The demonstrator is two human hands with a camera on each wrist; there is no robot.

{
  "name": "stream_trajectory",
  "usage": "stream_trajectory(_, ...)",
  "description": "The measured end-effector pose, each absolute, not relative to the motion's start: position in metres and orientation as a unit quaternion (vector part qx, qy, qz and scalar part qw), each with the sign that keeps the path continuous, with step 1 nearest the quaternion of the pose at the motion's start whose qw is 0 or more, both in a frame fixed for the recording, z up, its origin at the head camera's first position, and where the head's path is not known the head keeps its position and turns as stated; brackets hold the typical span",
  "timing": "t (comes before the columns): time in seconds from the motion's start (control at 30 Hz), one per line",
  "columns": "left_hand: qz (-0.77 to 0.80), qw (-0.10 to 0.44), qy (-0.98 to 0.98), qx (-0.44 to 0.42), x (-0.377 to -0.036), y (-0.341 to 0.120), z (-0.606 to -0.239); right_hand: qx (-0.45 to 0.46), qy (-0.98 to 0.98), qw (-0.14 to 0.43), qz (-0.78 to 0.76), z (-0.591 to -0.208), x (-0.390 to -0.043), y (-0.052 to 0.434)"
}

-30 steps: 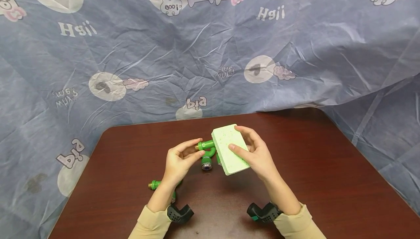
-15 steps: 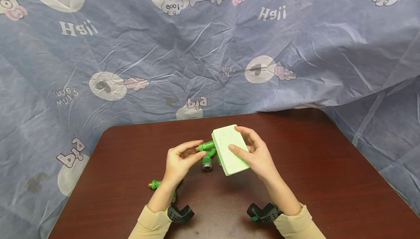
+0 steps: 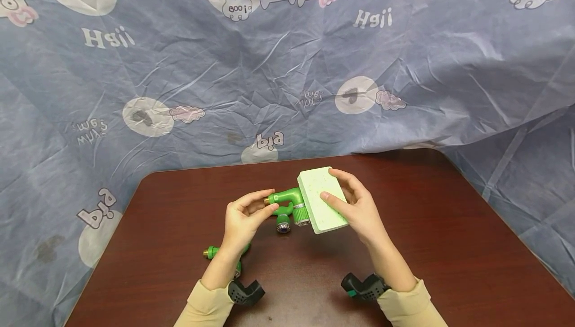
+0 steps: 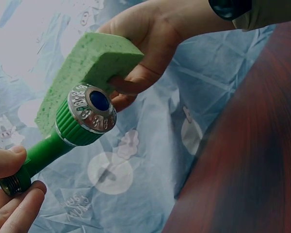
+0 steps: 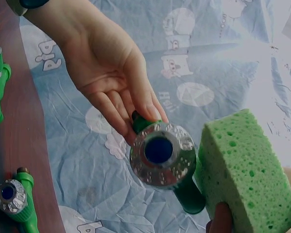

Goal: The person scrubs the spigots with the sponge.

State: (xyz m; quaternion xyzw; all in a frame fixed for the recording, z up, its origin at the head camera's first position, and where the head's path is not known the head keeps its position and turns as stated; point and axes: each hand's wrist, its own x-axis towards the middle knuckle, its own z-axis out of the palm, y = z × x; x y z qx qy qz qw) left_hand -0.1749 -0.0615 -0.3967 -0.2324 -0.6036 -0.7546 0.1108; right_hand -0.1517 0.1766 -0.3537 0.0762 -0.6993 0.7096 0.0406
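My left hand (image 3: 268,201) pinches the brass threaded end of a green plastic faucet (image 3: 288,197) and holds it above the dark red table (image 3: 431,217). The faucet's silver knob (image 4: 89,114) has a blue centre and points down toward me. My right hand (image 3: 331,185) grips a pale green sponge (image 3: 322,199), thumb on its far side and fingers across its top. The sponge (image 5: 242,170) presses against the faucet's right side, next to the knob (image 5: 160,153). In the left wrist view the thumb (image 4: 9,162) and a fingertip close on the brass end.
Two more green faucets lie on the table: one (image 3: 283,223) just beyond my left hand, one (image 3: 211,253) under my left wrist. A blue cartoon-print cloth (image 3: 287,77) hangs behind and around the table. The table's right half holds nothing.
The sponge and my right hand have shifted slightly right and up. The faucet's elbow and knob, earlier mostly covered by the sponge, now show. My left hand has barely moved.
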Motion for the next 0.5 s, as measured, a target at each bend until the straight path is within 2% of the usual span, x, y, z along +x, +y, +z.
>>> stream_trajectory(0.5,-0.758,0.127,-0.602,-0.217,-0.1751,-0.0633,-0.3933,0.121,-0.705,0.013,0.699,-0.3521,-0.1456,0.1737)
